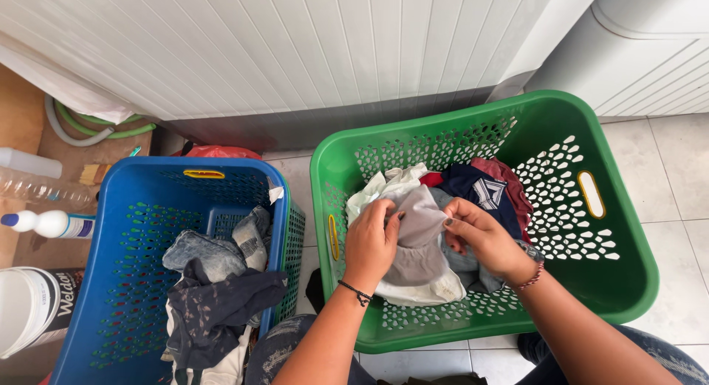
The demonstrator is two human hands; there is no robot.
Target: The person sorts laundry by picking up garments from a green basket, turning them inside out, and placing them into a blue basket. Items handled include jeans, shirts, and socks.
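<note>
Both my hands are over a green laundry basket (pixel 628 267) on the right. My left hand (pixel 371 241) and my right hand (pixel 480 237) each pinch an edge of a grey garment (pixel 421 237) that lies on top of the pile. Under and behind it are a white cloth (pixel 388 184), a navy garment (pixel 473 187) with a white patch, and a dark red one (pixel 509 182). To the left stands a blue laundry basket (pixel 122 281) with dark and washed-denim clothes (pixel 214 289) in it.
A white panelled appliance front (pixel 295 45) rises behind the baskets, with another white unit (pixel 650 52) at the right. At the left are plastic bottles (pixel 44 222), a white tub (pixel 29 307) and green hoses (pixel 103 126). Pale floor tiles (pixel 679 178) lie at right.
</note>
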